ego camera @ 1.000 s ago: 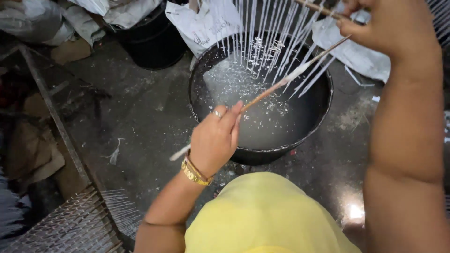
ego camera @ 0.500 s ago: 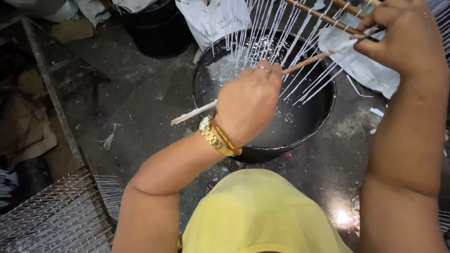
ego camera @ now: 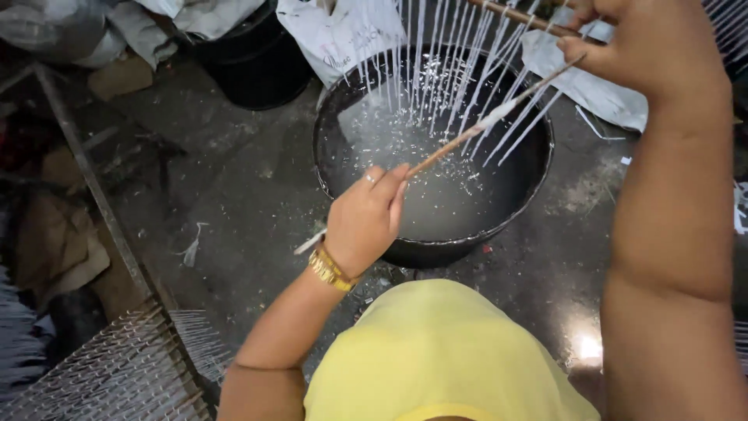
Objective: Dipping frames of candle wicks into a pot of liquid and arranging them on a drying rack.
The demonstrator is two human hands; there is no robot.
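Over the black pan point(ego camera: 436, 242) of pale liquid, the left hand point(ego camera: 365, 222) and right hand point(ego camera: 647, 47) each clasp one end of a wooden rod point(ego camera: 491, 121) — best kept level, so the hanging white strands point(ego camera: 436, 70) dip evenly.

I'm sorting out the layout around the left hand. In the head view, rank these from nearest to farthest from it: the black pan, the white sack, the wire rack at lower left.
1. Black pan: right beside the left hand, which overlaps its near rim.
2. White sack: straight above, past the pan's far rim.
3. Wire rack: far lower left corner.
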